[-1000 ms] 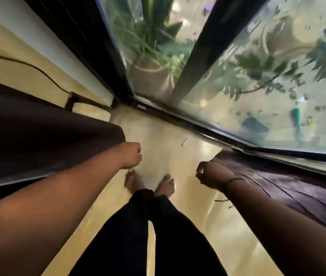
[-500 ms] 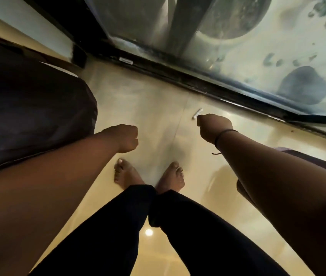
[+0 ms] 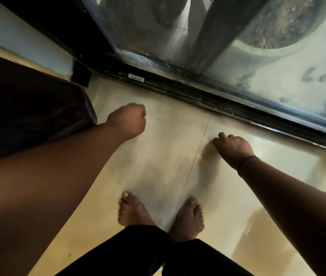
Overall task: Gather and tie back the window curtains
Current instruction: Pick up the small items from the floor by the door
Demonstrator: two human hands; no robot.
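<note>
**Curtain hangs left of the window track**

A dark curtain (image 3: pixel 28 108) hangs left of the sliding window track (image 3: pixel 208 96). The left hand (image 3: pixel 127 122), curled into an empty fist, hovers just beside its edge. The right hand (image 3: pixel 232 149), fingers bent and holding nothing, is near the track, above bare feet (image 3: pixel 134 210) on the floor (image 3: pixel 158 156).
</note>
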